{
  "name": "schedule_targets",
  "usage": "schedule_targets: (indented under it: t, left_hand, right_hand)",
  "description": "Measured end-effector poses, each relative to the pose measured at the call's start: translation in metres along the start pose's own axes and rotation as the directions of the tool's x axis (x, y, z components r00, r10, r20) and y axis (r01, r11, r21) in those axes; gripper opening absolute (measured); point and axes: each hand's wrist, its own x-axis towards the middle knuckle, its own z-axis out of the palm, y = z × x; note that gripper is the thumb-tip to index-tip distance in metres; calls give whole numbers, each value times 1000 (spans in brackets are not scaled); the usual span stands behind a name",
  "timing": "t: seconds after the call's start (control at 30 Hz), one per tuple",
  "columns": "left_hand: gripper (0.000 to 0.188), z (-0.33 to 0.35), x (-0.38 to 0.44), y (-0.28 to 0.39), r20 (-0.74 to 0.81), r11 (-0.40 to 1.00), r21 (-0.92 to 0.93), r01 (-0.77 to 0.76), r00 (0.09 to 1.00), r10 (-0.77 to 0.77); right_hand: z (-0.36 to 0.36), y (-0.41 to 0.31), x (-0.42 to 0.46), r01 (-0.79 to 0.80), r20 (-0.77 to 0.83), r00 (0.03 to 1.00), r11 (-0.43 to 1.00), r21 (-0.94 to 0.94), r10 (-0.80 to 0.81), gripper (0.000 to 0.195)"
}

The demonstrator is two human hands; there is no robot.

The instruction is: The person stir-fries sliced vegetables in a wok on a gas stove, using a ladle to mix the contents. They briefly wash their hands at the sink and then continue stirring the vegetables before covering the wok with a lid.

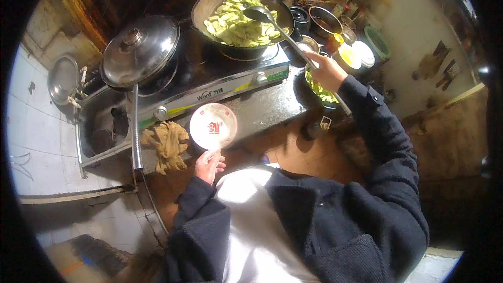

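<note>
My right hand (328, 71) grips the long handle of a metal ladle (292, 41). The ladle's bowl hangs over a wok (204, 11) on the right burner, and the handle's end sticks out past my sleeve. Pale green vegetable slices (239, 27) fill much of the wok. Low in front of the stove, my left hand (210, 166) holds a white dish (213, 135) at its near rim. The dish bears red writing and has no food in it. Whether it is a plate or a shallow bowl I cannot tell.
On the gas stove (220, 93), a long-handled pan (136, 129) sits at left under a domed metal lid (137, 57). A tan cloth (168, 145) drapes over the counter edge beside the sink (100, 125). Containers crowd the right, including a green-rimmed basin (377, 43).
</note>
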Motion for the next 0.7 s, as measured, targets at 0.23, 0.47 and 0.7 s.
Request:
schedule_targets:
  t: [0.23,0.47,0.7]
  left_hand:
    - [34,3,-2,7,21,999,16,-40,999,39]
    - [37,0,-1,0,21,1000,-8,-29,999,29]
    - [39,-2,-3,2,-9,999,2,-46,999,46]
  right_hand:
    - [-18,-2,-7,-136,50,990,983,124,131,59]
    - [-35,-25,-37,-243,171,965,921,305,198,61]
    - [-20,-34,-34,-161,131,985,889,430,115,65]
